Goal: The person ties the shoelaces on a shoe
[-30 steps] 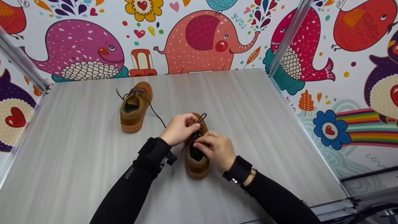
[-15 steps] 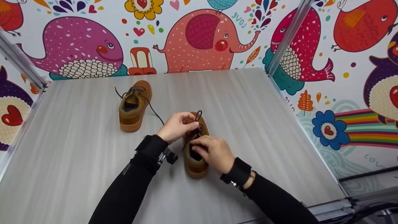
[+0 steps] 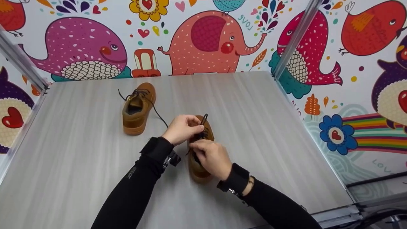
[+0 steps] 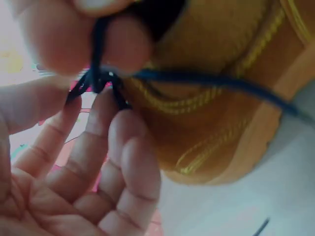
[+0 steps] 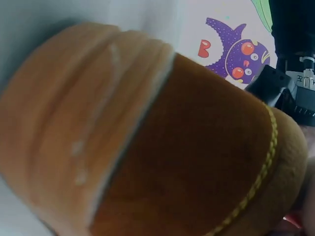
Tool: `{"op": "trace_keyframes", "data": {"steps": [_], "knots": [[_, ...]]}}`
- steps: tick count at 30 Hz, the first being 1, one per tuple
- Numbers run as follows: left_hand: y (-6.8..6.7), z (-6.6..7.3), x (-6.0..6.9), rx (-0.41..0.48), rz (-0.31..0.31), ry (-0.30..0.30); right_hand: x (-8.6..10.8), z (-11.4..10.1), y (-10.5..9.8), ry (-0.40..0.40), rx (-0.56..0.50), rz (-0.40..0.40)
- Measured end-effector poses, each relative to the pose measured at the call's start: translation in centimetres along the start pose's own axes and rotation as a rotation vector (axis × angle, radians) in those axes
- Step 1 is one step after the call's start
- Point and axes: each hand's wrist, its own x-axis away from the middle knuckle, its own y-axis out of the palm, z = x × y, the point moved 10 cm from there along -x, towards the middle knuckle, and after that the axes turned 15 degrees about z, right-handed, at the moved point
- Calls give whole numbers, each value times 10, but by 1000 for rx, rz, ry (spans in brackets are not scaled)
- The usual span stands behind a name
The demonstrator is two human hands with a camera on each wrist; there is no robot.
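Note:
A brown lace-up shoe (image 3: 200, 175) stands on the table, toe pointing away from me. My left hand (image 3: 183, 129) pinches its dark shoelace (image 3: 204, 119) above the tongue, and a loop sticks up past the fingertips. My right hand (image 3: 214, 157) is over the shoe's opening, its fingertips pinching lace close below the left hand. In the left wrist view, the lace (image 4: 211, 81) crosses the shoe's side while fingers of both hands meet at the knot. The heel (image 5: 187, 142) fills the right wrist view; most of the right hand is hidden there.
A second brown shoe (image 3: 136, 121) stands farther back on the left, its laces loose; one lace trails toward my left hand. The pale wood-grain table (image 3: 254, 127) is bounded by cartoon-printed panels (image 3: 203, 41) and metal posts (image 3: 295, 41).
My right hand has moved left across the shoe's opening, toward the left hand. The left hand stays nearly in place with the loop, which has shifted only slightly.

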Motion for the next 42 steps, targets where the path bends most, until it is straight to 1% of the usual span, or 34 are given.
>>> {"op": "trace_keyframes", "data": {"steps": [2, 4, 6, 8, 11, 18, 22, 25, 27, 29, 30, 32, 34, 36, 38, 40, 42], "knots": [[2, 4, 0, -40, -13, 40, -1, -7, 3, -54, 44, -5], [5, 6, 0, -57, -41, 59, -1, -13, 7, -108, 108, -25], [7, 7, 0, -54, -76, 63, 1, -19, 10, -157, 166, -59], [9, 7, 0, -45, -101, 59, 4, -23, 14, -182, 194, -98], [8, 6, 0, -29, -102, 44, 6, -26, 17, -191, 198, -142], [8, 5, 1, 44, -88, 12, 11, -29, 22, -176, 160, -227], [4, 3, 0, 53, -67, 9, 15, -29, 26, -172, 160, -279], [4, 2, -1, 36, -62, 15, 16, -29, 27, -167, 155, -290], [4, 3, -2, 14, -59, 27, 15, -29, 25, -171, 142, -267], [5, 4, -3, -8, -50, 39, 15, -30, 19, -159, 108, -209], [5, 4, -3, -22, -45, 45, 14, -29, 15, -146, 81, -166], [6, 4, -4, -33, -42, 46, 13, -24, 3, -120, 44, -54], [6, 4, -4, -47, -41, 48, 10, -18, -11, -127, 50, 67], [6, 5, -5, -58, -44, 49, 6, -12, -22, -175, 128, 162], [6, 5, -5, -67, -49, 42, 0, -8, -27, -262, 245, 214], [6, 3, -6, -62, -66, 21, -5, -8, -27, -367, 357, 225], [8, 0, -7, -44, -92, -8, -9, -8, -25, -444, 417, 200]]}}
